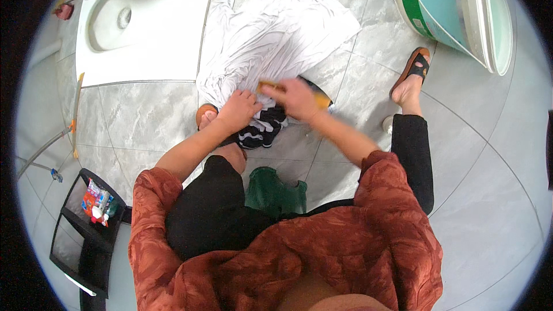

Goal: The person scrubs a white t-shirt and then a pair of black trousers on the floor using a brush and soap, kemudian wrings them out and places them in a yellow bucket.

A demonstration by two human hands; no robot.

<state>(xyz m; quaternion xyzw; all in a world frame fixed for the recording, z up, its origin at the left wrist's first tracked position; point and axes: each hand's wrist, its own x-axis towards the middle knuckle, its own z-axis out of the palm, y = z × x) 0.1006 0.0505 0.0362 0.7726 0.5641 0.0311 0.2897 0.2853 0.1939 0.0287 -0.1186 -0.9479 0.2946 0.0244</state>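
A white garment (288,29) lies spread and wrinkled on the tiled floor in front of me. Its near end is bunched with black-and-white striped cloth (262,129). My left hand (241,108) presses onto the bunched cloth, its fingers curled into the fabric. A brown, block-shaped brush (269,87) is in my right hand (294,98), against the cloth; the hand is slightly blurred by motion. Past its wrist shows a yellow-and-black piece (321,98), partly hidden, and I cannot tell whether it belongs to the brush.
A white squat toilet pan (141,63) is set in the floor at the left. At the far right lies a blue-green bucket (455,8) on its side. A green plastic stool (275,191) is beneath me. Black shelving (86,224) with packets stands at the left wall.
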